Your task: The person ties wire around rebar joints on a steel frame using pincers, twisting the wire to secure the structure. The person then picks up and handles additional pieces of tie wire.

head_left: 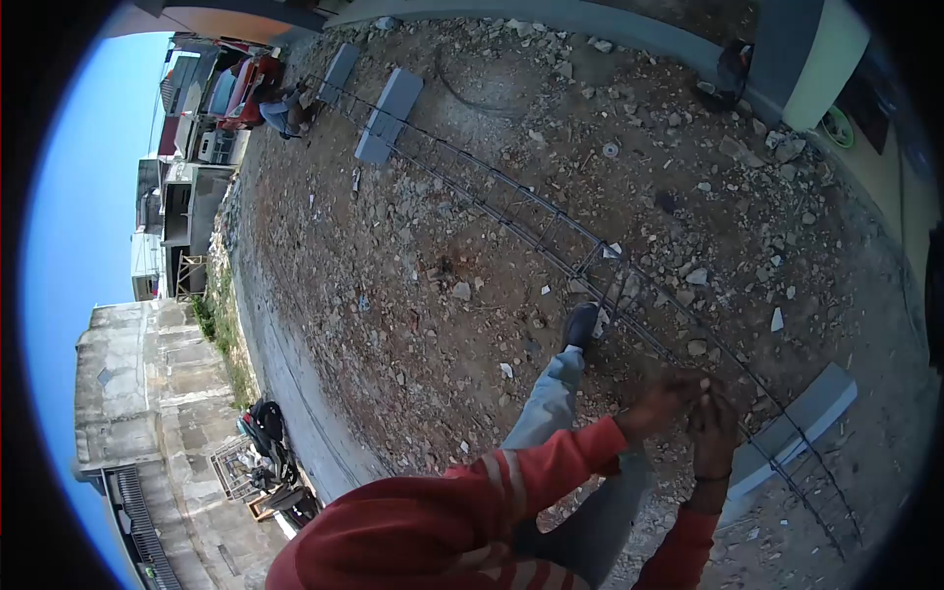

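Observation:
My left hand point(661, 404) is closed, its fingertips meeting those of my right hand point(712, 431) just above a long steel rebar frame point(531, 239). My right hand is also closed, in a pinch. Whatever lies between the fingers is too small to make out. The frame runs from the upper left to the lower right, with thin bars joined by cross ties. Its near end rests across a grey block point(834, 395), and its far part lies over another grey block point(391, 110). My shoe point(581, 326) is planted beside the bars.
Another person point(285, 110) crouches at the frame's far end, close to a third block point(339, 71) and a red vehicle point(254, 90). Broken stones point(461, 291) litter the dirt ground. A low wall point(531, 12) borders the top. A parked motorbike point(267, 430) stands at lower left.

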Action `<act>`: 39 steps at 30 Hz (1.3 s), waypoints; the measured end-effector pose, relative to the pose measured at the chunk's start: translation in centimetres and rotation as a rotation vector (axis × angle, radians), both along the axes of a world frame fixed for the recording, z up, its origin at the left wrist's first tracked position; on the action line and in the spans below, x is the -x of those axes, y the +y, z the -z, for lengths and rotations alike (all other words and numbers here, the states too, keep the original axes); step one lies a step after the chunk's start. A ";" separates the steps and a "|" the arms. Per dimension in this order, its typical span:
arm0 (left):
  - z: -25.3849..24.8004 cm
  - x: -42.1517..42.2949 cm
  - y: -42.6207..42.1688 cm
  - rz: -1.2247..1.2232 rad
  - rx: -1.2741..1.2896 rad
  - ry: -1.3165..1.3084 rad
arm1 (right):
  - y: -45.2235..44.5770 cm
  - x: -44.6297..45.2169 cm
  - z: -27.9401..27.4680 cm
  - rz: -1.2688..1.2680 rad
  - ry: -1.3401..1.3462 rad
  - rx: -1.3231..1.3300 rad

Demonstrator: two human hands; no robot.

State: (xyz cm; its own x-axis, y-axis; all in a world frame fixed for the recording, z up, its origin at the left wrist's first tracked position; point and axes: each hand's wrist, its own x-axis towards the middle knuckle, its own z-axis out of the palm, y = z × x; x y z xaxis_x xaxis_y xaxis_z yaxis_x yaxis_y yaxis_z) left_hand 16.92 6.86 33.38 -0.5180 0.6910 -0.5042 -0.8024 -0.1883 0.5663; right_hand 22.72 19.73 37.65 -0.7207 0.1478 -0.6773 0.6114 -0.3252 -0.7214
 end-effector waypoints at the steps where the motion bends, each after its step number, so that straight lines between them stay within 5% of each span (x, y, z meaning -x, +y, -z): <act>1: 0.0 -1.0 0.9 -0.111 0.073 -0.070 | -0.2 -1.4 1.9 0.103 0.073 -0.014; 3: -0.2 -0.2 1.4 -0.287 0.142 -0.229 | 0.9 -3.3 1.3 -0.045 -0.013 -0.163; 6: 5.3 2.2 0.7 -0.331 0.246 -0.095 | 0.9 -9.5 3.7 -0.063 -0.023 -0.320; 11: 13.0 3.3 -0.6 -0.111 0.365 -0.182 | 1.0 -17.2 5.8 0.037 -0.031 -0.501; 15: 17.8 -0.6 -1.1 -0.099 0.497 -0.204 | -3.0 -20.9 9.0 -0.141 -0.013 -0.478; 17: 17.9 -2.2 -1.8 -0.034 0.521 -0.221 | -2.2 -22.5 11.8 -0.068 -0.248 -0.596; 19: 17.3 -4.4 -1.5 0.133 0.568 -0.160 | -2.3 -24.6 14.5 -0.426 -0.414 -0.661; 25: 17.8 -6.2 -2.2 0.312 0.466 -0.272 | -6.0 -13.8 16.4 0.100 -0.098 -0.400; 28: 18.1 -4.5 -1.8 0.290 0.520 -0.171 | -7.4 -9.5 19.2 0.364 -0.273 -0.168; 31: 19.6 -1.3 -1.7 0.393 0.682 0.084 | -7.6 -6.0 20.0 0.395 -0.263 -0.234; 37: 22.1 5.1 -1.6 0.499 0.561 -0.060 | -6.9 -1.9 22.6 0.395 -0.216 -0.061; 39: 22.7 6.5 -1.3 0.626 0.560 0.082 | -6.9 -1.7 24.6 0.397 -0.238 -0.182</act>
